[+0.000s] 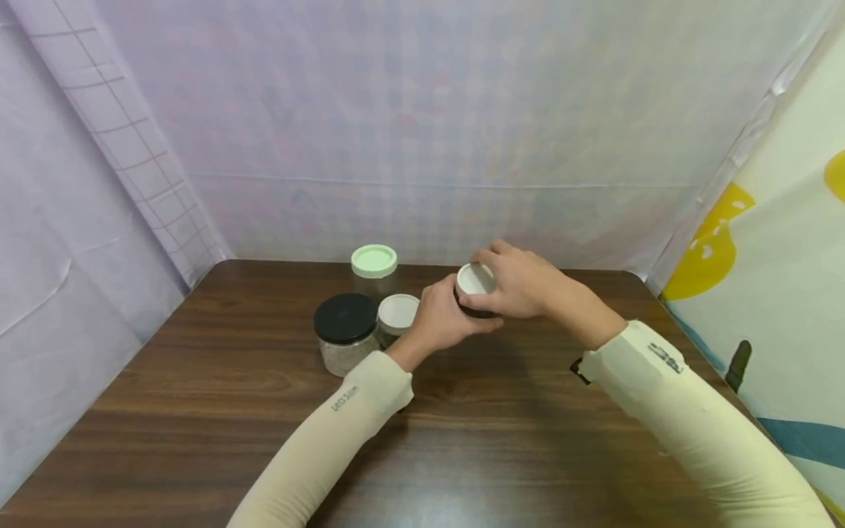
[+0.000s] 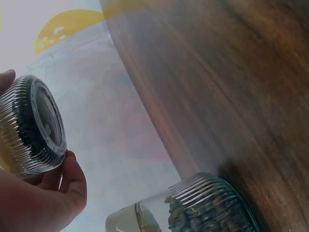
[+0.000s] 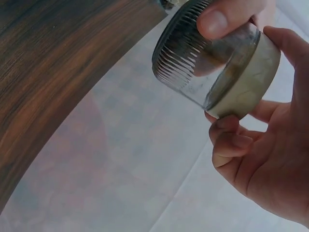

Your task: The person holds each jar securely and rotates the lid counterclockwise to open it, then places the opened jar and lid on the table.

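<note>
A small ribbed glass jar [image 3: 181, 60] with a white lid [image 1: 477, 279] is held up above the table by both hands. Around its glass body curl the fingers and thumb of my left hand [image 1: 444, 315]. My right hand [image 1: 521, 282] grips the lid's rim between thumb and fingers. Seen from below in the left wrist view, the jar [image 2: 41, 125] has something dark near its base; what it is I cannot tell. The lid sits on the jar's mouth.
Left of my hands stand three jars on the brown wooden table [image 1: 218, 367]: one with a black lid [image 1: 344, 319], one with a white lid [image 1: 399, 313], and a taller one with a pale green lid [image 1: 374, 262]. A pale curtain [image 1: 422, 132] hangs behind the table.
</note>
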`<state>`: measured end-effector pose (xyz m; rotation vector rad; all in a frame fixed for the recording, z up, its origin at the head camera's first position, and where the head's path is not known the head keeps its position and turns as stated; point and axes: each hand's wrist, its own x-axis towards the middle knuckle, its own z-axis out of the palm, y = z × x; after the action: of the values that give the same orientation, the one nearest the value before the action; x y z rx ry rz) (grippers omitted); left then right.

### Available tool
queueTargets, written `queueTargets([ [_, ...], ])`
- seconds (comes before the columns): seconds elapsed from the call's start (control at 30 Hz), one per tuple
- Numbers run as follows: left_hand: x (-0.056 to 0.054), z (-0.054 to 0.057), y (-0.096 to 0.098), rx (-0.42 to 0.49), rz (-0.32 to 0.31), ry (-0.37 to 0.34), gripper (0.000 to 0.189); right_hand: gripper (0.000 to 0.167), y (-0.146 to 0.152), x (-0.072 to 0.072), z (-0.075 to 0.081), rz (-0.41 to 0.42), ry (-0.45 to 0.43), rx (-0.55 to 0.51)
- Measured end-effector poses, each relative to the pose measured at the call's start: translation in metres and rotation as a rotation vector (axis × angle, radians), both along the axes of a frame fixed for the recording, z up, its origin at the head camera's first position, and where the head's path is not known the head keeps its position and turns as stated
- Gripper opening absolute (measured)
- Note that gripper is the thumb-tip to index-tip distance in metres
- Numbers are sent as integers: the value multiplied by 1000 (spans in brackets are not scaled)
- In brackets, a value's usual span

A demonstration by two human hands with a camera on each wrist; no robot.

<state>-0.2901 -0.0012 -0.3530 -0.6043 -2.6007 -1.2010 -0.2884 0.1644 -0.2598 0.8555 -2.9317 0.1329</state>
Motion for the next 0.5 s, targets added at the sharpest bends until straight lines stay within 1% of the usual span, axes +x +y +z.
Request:
queueTargets([
  [0.23,1,2,-2,-21,-46,-30,86,65,5,2,3,75,-33,28],
  [0.37,1,3,-3,-36,-59,-46,89,66,7,2,3,114,-60,45],
  [0.43,0,2,-4,-42,-60,-51,91,67,9,2,4,124,-88,46],
  [0.5,0,2,-4,-44,-53,-59,91,71,10,2,7,114,-121,42],
])
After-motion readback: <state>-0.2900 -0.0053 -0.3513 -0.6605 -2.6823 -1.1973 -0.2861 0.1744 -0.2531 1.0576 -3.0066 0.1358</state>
